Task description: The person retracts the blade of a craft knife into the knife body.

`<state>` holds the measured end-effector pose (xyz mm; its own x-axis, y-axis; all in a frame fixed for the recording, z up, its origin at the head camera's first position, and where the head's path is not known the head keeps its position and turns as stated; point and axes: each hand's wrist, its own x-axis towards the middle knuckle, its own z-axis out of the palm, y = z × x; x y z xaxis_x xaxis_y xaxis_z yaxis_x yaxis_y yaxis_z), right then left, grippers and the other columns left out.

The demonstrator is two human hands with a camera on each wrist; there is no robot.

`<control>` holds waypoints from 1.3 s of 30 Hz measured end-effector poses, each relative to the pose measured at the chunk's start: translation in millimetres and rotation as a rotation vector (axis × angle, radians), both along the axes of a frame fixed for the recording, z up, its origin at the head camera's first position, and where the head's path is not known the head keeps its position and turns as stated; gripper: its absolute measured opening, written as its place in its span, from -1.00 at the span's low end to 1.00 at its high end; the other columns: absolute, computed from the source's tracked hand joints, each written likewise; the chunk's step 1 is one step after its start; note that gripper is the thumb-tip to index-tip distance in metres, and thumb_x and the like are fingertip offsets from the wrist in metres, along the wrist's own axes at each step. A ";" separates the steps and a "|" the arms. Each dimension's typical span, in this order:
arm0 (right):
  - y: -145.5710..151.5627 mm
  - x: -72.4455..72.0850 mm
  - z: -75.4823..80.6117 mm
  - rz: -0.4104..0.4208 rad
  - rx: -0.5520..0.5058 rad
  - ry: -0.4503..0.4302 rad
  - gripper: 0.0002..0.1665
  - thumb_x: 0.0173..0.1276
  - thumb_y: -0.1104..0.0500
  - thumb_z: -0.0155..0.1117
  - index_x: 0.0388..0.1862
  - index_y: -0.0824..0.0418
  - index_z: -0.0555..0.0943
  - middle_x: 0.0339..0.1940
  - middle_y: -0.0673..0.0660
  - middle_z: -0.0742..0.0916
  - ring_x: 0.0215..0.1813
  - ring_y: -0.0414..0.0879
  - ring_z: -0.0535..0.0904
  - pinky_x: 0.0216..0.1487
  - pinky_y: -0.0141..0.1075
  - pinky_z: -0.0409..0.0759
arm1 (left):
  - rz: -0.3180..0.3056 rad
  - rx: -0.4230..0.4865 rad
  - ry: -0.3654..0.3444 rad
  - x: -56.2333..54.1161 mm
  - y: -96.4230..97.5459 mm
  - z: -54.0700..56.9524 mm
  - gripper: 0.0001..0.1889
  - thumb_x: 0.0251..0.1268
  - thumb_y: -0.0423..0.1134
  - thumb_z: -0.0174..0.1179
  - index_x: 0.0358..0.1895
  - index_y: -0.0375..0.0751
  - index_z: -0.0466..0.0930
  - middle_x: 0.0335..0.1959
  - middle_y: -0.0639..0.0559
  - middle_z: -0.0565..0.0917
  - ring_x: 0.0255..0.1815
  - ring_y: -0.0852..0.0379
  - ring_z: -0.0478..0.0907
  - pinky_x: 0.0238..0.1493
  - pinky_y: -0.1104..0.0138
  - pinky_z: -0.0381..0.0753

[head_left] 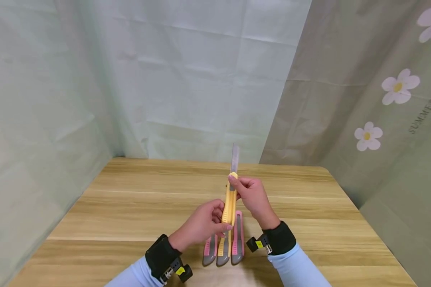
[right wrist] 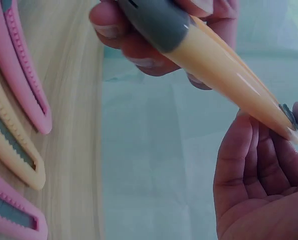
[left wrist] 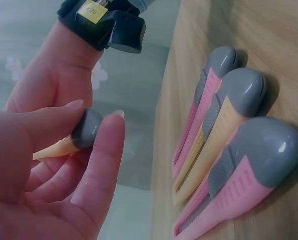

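Note:
A yellow utility knife (head_left: 229, 205) is held up over the table, its long metal blade (head_left: 235, 158) extended and pointing away from me. My left hand (head_left: 202, 224) grips the lower end, with thumb and fingers around the grey end cap (right wrist: 161, 25). Near the blade end, my right hand (head_left: 256, 198) pinches the body, its thumb at the grey slider (right wrist: 289, 117). Below the hands, a second yellow utility knife (left wrist: 224, 135) lies between two pink utility knives, one (head_left: 238, 239) on the right and one (head_left: 209, 252) on the left. My left hand partly hides these in the head view.
The knives lie side by side on a wood-grain table (head_left: 136, 187). Pale curtains (head_left: 186, 79) hang behind and at both sides, with printed white flowers (head_left: 368, 136) on the right. Each wrist wears a black band (head_left: 279, 238) with a small camera.

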<state>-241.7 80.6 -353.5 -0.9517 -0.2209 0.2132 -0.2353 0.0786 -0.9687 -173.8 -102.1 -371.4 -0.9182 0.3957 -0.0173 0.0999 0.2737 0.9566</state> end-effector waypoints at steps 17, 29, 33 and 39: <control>-3.9 1.5 7.9 -0.001 -0.012 -0.003 -0.49 0.48 -0.13 0.31 -0.30 0.33 0.77 -0.47 0.02 0.70 -0.37 -0.06 0.53 -0.31 -0.30 0.60 | 0.004 -0.006 -0.019 1.6 -1.5 9.8 -0.66 0.23 -0.37 0.45 -0.01 -0.23 0.52 -0.30 -0.06 0.68 -0.38 0.05 0.69 -0.26 -0.01 0.78; -3.8 2.7 12.8 0.001 -0.015 0.022 -0.53 0.50 -0.08 0.30 -0.28 0.32 0.78 -0.44 0.03 0.70 -0.37 -0.06 0.52 -0.31 -0.33 0.61 | 0.010 -0.012 -0.008 0.6 -2.5 10.5 -0.66 0.23 -0.38 0.45 -0.02 -0.23 0.51 -0.31 -0.05 0.68 -0.39 0.05 0.69 -0.26 -0.03 0.78; -3.9 3.0 13.5 0.000 -0.013 0.025 -0.57 0.50 -0.08 0.31 -0.27 0.29 0.79 -0.43 0.04 0.71 -0.36 -0.05 0.52 -0.28 -0.31 0.61 | 0.010 -0.015 -0.006 0.3 -2.8 10.5 -0.66 0.23 -0.38 0.44 -0.01 -0.22 0.51 -0.31 -0.05 0.68 -0.39 0.05 0.69 -0.26 -0.03 0.78; -5.5 2.4 12.6 0.008 -0.021 0.038 -0.56 0.50 -0.06 0.30 -0.25 0.32 0.78 -0.42 0.05 0.75 -0.35 -0.06 0.54 -0.28 -0.34 0.61 | 0.010 -0.017 -0.006 0.3 -3.8 10.2 -0.68 0.24 -0.40 0.43 -0.02 -0.23 0.51 -0.30 -0.05 0.68 -0.38 0.03 0.69 -0.26 -0.02 0.78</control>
